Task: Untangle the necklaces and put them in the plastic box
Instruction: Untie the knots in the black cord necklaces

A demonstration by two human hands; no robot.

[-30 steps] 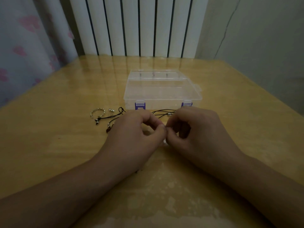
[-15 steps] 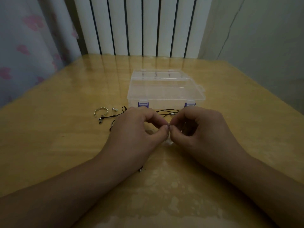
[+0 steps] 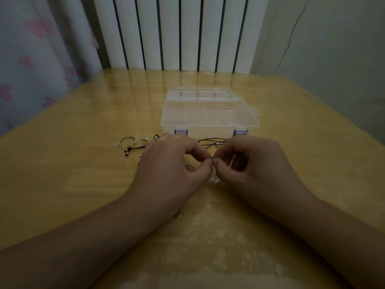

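Where the two hands meet over the middle of the desk (image 3: 62,184), the left hand (image 3: 166,170) and the right hand (image 3: 258,165) each pinch the same small silvery piece of chain (image 3: 212,162) between thumb and forefinger, the fingertips nearly touching; each grip is closed tight on that piece and the other fingers curl inward. A short, pale glinting length hangs from the pinch toward 6 o'clock, down to the desk surface; how it joins the rest is too blurred to tell. From the grip, black cords (image 3: 212,140) run off toward 12 o'clock, lying on the desk just in front of the plastic box (image 3: 208,113), with a small silvery bead on them. More black cord with small dark ends (image 3: 135,149) shows at about 10 o'clock from the grip, partly hidden behind the left hand. How many necklaces make up the tangle cannot be counted. One clear plastic box sits at 12 o'clock, lid shut, with two purple clasps on its near wall. At 10 o'clock, farther out, lie one twisted silvery ring (image 3: 127,141) and, just beside it, one small silvery bead-like piece (image 3: 144,138). A tiny dark bit (image 3: 178,215) peeks out beside the left wrist at 7 o'clock.
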